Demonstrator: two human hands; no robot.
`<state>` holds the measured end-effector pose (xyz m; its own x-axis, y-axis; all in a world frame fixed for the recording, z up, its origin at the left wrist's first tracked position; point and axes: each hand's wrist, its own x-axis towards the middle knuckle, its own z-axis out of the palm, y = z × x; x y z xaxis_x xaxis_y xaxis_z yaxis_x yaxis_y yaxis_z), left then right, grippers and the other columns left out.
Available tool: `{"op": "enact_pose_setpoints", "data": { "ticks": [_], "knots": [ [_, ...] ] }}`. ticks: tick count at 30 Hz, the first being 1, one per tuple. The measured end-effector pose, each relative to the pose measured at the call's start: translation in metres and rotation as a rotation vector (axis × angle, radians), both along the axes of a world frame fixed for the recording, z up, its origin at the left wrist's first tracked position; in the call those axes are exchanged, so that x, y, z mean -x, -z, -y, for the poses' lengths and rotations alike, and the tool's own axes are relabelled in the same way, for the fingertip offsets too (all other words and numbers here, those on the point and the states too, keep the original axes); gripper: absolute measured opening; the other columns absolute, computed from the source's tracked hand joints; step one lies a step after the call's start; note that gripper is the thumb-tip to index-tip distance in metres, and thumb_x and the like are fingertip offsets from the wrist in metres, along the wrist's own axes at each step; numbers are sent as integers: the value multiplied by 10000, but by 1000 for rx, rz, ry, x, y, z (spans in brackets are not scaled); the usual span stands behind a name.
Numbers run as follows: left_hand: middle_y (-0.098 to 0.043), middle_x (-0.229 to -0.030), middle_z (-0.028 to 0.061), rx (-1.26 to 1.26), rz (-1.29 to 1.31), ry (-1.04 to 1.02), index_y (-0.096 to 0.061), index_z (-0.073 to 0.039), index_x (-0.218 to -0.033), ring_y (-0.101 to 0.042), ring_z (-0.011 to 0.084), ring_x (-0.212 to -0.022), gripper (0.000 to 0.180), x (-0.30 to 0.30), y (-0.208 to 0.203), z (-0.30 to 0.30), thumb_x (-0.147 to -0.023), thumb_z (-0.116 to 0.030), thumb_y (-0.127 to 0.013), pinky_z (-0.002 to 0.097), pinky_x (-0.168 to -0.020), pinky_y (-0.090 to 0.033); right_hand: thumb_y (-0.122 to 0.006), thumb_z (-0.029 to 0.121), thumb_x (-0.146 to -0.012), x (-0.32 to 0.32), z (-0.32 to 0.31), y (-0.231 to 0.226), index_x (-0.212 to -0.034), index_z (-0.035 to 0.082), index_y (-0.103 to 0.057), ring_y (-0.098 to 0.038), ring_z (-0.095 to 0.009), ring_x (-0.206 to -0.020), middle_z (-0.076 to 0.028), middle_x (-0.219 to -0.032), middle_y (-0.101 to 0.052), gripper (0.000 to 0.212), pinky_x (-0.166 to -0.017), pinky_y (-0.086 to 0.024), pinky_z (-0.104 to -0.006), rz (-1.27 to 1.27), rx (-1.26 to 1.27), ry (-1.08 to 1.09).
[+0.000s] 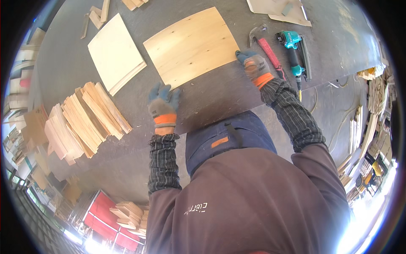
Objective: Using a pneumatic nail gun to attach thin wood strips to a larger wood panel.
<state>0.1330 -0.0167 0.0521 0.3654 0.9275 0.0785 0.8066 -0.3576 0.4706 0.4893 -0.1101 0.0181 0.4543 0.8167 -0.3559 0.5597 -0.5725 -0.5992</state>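
Touching the wood board [192, 45] at its near right corner, the right hand [255, 64] has fingers spread flat. The left hand [163, 105], fingers apart, rests just below the near left corner.

**Where things lie on the workbench**

A square pale plywood panel [192, 45] lies flat on the dark grey workbench [220, 101], near its middle. The left hand [163, 106] sits just off the panel's near left corner; the right hand [255, 63] touches its near right corner. To the left of the panel lies a stack of thin whitish boards [115, 53], and nearer the person, left again, a heap of short wooden slats [84, 120]. Right of the right hand lies a red-handled hammer [266, 46], and beyond it, a teal nail gun [294, 53]. Offcut sheets [279, 10] lie at the far edge.
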Motion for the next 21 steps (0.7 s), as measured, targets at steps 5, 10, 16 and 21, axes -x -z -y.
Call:
{"op": "enact_pose_setpoints", "data": {
  "ticks": [5,10,16,21],
  "knots": [
    [-653,-1360,152,-137,169,453,-780,-86,-1093,-596,387,-1289,383,-109,-16,-19,-800,-313,-879,501,-1079,-502,-465,459,-1090,-4,-1,3,-1053,9,-720,-684,-466,-1019,-248,-1085,-728,518,-893,-535,-508,91,-47,-99],
    [-645,-1361,128,-172,175,548,-773,-108,-1064,-576,391,-1303,343,-175,35,-13,-795,-298,-869,559,-1138,-435,-426,451,-1102,-6,-1,2,-1066,28,-713,-690,-458,-999,-235,-1060,-728,512,-867,-542,-514,118,19,-198],
    [-640,-1339,112,-198,178,566,-766,-122,-1056,-560,378,-1314,329,-186,49,-9,-778,-261,-872,588,-1147,-410,-435,481,-1093,-13,0,1,-1068,60,-720,-685,-460,-969,-228,-1044,-727,509,-866,-535,-519,-21,56,-116],
    [-639,-1324,113,-222,161,572,-751,-108,-1038,-550,390,-1302,307,-183,52,-10,-783,-240,-859,604,-1143,-406,-448,472,-1088,-10,3,13,-1066,49,-723,-689,-454,-970,-229,-1057,-730,505,-858,-539,-507,-86,46,-85]
  ]
}}
